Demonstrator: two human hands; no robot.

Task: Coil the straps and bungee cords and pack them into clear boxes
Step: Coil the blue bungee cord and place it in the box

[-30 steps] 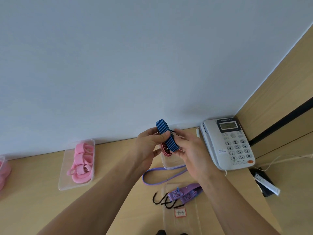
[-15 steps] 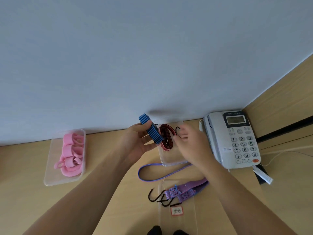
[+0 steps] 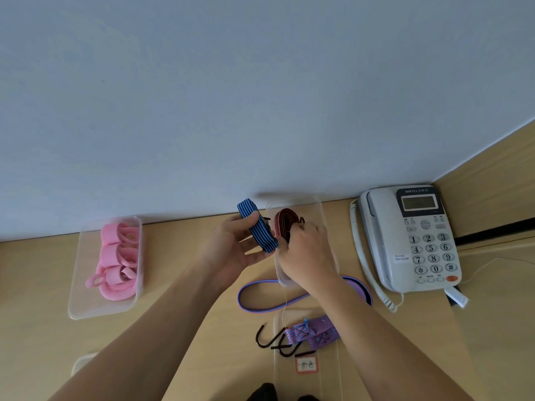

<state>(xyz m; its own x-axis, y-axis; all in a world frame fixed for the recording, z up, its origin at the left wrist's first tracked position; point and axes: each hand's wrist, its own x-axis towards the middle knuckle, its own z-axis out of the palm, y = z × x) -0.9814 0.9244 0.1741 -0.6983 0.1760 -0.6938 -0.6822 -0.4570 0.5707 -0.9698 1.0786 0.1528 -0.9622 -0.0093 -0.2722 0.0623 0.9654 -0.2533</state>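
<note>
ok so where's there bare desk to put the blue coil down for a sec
The widest bare desk lies between the box of pink straps and the left hand. More lies in front of the phone, at the right. It is crowded in front of the open box, where the purple strap and hooks lie.

The right hand (image 3: pixel 307 256) covers the near half of the clear box (image 3: pixel 324 215) and the lower part of the red coil (image 3: pixel 285 219). Its fingertips are out of sight, so what they pinch cannot be told. The left hand (image 3: pixel 228 250), gripping the blue striped coil (image 3: pixel 262 235), hides part of it. The purple strap (image 3: pixel 260 306) disappears under the right forearm. The label (image 3: pixel 306 365) is too small to read. Dark shapes (image 3: pixel 262 393) are cut off by the bottom edge.
</note>
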